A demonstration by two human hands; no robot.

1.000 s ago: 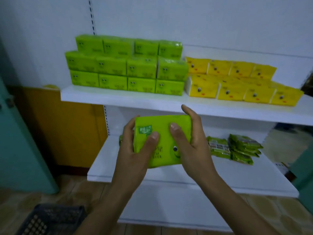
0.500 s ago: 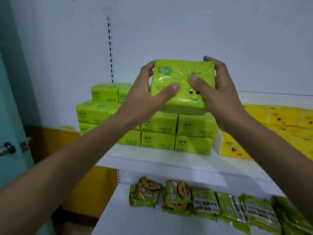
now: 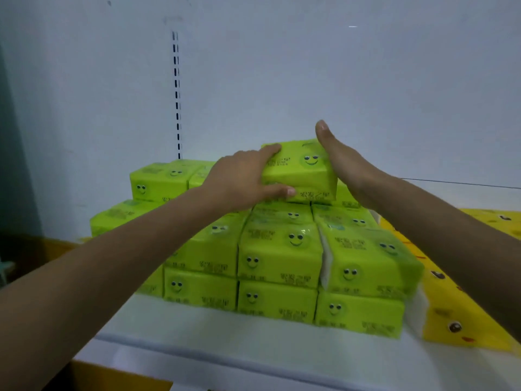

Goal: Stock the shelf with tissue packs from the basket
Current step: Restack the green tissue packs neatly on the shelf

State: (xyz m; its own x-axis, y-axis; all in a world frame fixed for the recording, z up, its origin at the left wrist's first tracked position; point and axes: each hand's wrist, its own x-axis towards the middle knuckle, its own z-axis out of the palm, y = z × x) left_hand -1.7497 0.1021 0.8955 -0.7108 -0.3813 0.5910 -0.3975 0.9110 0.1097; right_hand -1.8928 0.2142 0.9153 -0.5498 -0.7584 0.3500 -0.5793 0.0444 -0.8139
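**Green pack atop the stack, held at both ends**

The white shelf (image 3: pixel 225 328) runs across at 6 o'clock. It carries a stack of green tissue packs (image 3: pixel 279 255), with yellow tissue packs (image 3: pixel 462 314) just beside it at 4 o'clock. On the stack's top tier, near centre, lies one green tissue pack (image 3: pixel 304 167). The left grip (image 3: pixel 239 179) clasps its 9 o'clock end, fingers over the top and thumb on the front face. The right grip (image 3: pixel 346 162) is flat, fingers straight, pressed against its 3 o'clock end. Behind, a slotted upright (image 3: pixel 176 94) climbs the wall at 11 o'clock.
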